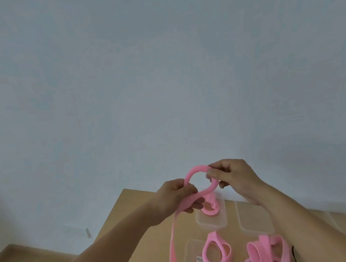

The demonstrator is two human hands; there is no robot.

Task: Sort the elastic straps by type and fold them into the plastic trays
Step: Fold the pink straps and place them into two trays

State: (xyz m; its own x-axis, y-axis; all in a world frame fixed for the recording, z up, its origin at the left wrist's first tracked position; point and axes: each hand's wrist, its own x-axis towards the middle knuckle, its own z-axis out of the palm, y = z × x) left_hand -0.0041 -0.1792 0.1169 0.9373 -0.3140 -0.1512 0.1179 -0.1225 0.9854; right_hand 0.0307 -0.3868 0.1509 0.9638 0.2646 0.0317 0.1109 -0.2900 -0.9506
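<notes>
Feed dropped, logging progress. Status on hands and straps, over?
Left hand, right hand hold long pink elastic strap, looped midair. Coiled pink strap in far clear plastic tray. Nothing in the way.

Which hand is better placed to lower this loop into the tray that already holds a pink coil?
Probably left: the left hand grips the pink strap directly above the coil tray; the right hand pinches the loop higher, nearer the empty tray.

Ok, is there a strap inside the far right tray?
No, the far right tray shows only its bare bottom, while the tray left of it holds a coiled pink strap.
</notes>
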